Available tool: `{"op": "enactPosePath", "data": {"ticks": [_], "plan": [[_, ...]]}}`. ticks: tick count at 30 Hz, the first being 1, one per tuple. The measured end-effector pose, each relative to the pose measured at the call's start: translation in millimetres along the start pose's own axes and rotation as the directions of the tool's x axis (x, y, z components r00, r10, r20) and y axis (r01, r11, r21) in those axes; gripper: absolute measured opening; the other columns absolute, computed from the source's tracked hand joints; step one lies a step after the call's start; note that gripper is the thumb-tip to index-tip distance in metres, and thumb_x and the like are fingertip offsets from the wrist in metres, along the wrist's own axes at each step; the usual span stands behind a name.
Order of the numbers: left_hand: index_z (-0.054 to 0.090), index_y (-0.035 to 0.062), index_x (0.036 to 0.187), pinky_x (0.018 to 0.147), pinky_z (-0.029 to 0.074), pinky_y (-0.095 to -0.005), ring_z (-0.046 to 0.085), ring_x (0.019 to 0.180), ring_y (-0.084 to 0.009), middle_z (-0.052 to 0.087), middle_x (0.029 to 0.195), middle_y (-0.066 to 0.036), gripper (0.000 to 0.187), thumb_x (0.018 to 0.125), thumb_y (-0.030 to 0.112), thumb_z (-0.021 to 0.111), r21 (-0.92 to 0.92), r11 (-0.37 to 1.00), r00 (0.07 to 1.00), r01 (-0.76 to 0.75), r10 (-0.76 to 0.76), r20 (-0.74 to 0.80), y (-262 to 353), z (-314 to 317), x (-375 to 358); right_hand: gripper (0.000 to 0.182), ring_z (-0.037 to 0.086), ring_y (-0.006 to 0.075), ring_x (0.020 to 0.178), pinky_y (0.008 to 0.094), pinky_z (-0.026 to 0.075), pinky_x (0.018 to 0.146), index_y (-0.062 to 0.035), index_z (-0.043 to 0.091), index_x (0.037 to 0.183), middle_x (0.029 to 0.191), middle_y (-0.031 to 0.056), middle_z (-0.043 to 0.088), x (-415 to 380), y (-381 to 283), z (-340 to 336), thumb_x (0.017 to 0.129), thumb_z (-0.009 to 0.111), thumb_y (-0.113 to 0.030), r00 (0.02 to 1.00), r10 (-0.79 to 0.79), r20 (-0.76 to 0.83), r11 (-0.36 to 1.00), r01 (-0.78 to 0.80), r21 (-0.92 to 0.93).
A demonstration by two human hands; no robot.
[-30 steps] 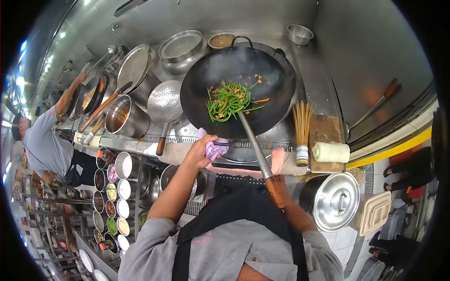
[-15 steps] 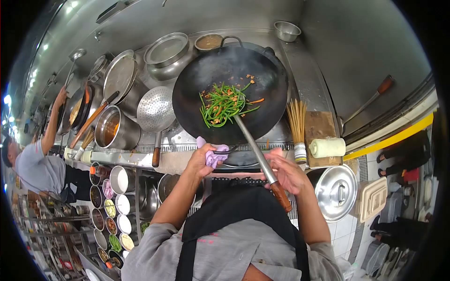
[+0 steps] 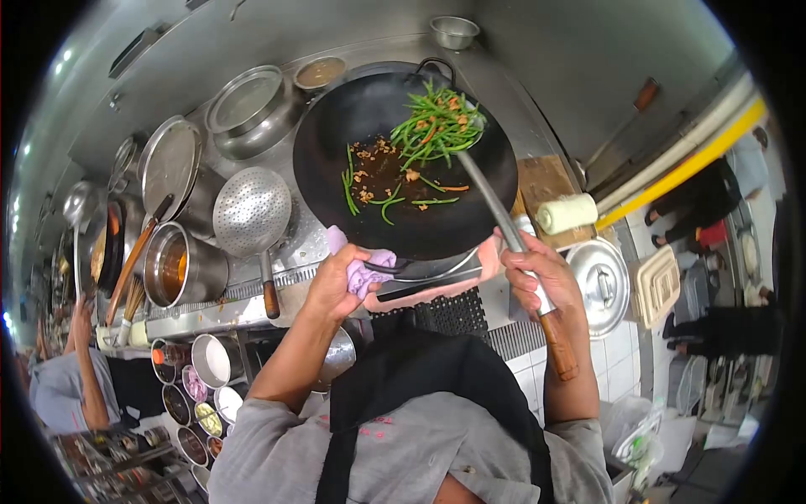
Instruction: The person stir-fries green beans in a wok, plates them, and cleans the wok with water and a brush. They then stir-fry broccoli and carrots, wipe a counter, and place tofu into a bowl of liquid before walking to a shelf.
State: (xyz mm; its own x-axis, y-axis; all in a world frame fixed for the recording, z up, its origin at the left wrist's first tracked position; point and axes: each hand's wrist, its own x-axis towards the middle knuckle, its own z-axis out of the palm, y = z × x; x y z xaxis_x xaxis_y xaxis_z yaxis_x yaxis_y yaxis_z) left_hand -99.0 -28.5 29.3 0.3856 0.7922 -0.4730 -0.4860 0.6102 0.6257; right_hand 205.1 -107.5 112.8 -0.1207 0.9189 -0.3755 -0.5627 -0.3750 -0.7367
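Note:
My left hand [image 3: 337, 286] is closed round the near handle of the black wok [image 3: 336, 126], with a purple cloth [image 3: 363, 270] bunched in its grip. My right hand [image 3: 541, 270] wraps the metal shaft of a ladle [image 3: 487, 186], whose wooden end points back toward me. Heaped in the ladle's bowl, over the far right of the wok, are green beans [image 3: 437, 126] with brown bits and orange strips. Several loose beans and brown crumbs [image 3: 367, 175] lie on the wok's oily bottom. The heap covers most of the bowl.
Left of the wok are a perforated strainer [image 3: 252, 210], a pot of orange liquid [image 3: 186, 265] and lidded pots. Ingredient tins [image 3: 217, 359] stand below. To the right are a wooden board [image 3: 546, 181], a pale roll [image 3: 567, 213] and a steel lid [image 3: 600, 281]. Another person [image 3: 71, 391] works at left.
My right hand has closed on the ladle shaft. The ladle has gathered most of the beans and moved up and right. The wok has shifted and covers the bamboo brush.

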Motion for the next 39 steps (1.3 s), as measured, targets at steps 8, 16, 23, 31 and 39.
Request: {"op": "enactPosePath", "data": {"ticks": [8,16,23,31,39], "plan": [[0.060,0.0002,0.088,0.048,0.054,-0.0339,0.065,0.061,-0.0253,0.066,0.082,-0.017,0.011,0.083,0.009,0.057,0.201,0.972,0.980,0.118,-0.147,0.136,-30.1,34.6,-52.9,0.049,0.036,0.0049,0.042,0.0201,0.034,0.032,0.0041,0.043,0.137,0.067,0.0029,0.042,-125.8,39.0,-42.9,0.089,0.051,-0.002,0.966,-0.191,-0.173,0.975,0.207,0.079],[0.059,0.0008,0.090,0.044,0.052,-0.0309,0.064,0.060,-0.0225,0.065,0.080,-0.015,0.012,0.082,0.010,0.059,0.439,0.843,0.862,0.311,-0.445,0.242,-131.4,101.9,-71.7,0.049,0.039,0.0034,0.046,0.0191,0.036,0.032,0.0032,0.043,0.136,0.076,0.0026,0.046,-299.7,126.8,-77.6,0.087,0.052,0.000,0.833,-0.293,-0.469,0.886,0.421,0.194],[0.059,0.0000,0.095,0.042,0.053,-0.0301,0.067,0.065,-0.0240,0.067,0.084,-0.017,0.015,0.086,0.012,0.058,0.696,0.587,0.549,0.414,-0.771,0.324,-237.8,155.0,-75.1,0.046,0.043,0.0042,0.049,0.0191,0.038,0.034,0.0009,0.044,0.136,0.074,0.0015,0.047,-421.0,230.5,-58.0,0.091,0.054,0.000,0.551,-0.332,-0.766,0.691,0.694,0.200],[0.060,0.0020,0.089,0.040,0.050,-0.0285,0.065,0.061,-0.0223,0.067,0.081,-0.014,0.010,0.085,0.011,0.058,0.856,0.277,0.110,0.437,-0.961,0.255,-281.6,212.1,-61.6,0.045,0.041,0.0023,0.049,0.0187,0.036,0.034,0.0043,0.042,0.135,0.074,0.0006,0.044,-435.9,270.9,69.5,0.092,0.052,0.000,0.000,-0.243,-0.970,0.413,0.905,-0.104],[0.061,0.0048,0.089,0.041,0.049,-0.0296,0.064,0.062,-0.0224,0.067,0.081,-0.014,0.008,0.086,0.012,0.059,0.945,0.081,-0.046,0.317,-0.994,0.100,-344.2,252.9,-119.2,0.048,0.035,0.0026,0.045,0.0183,0.033,0.030,0.0066,0.037,0.137,0.075,0.0016,0.041,-502.5,364.4,135.9,0.091,0.047,-0.001,-0.492,-0.022,-0.871,0.145,0.860,-0.489]]}}
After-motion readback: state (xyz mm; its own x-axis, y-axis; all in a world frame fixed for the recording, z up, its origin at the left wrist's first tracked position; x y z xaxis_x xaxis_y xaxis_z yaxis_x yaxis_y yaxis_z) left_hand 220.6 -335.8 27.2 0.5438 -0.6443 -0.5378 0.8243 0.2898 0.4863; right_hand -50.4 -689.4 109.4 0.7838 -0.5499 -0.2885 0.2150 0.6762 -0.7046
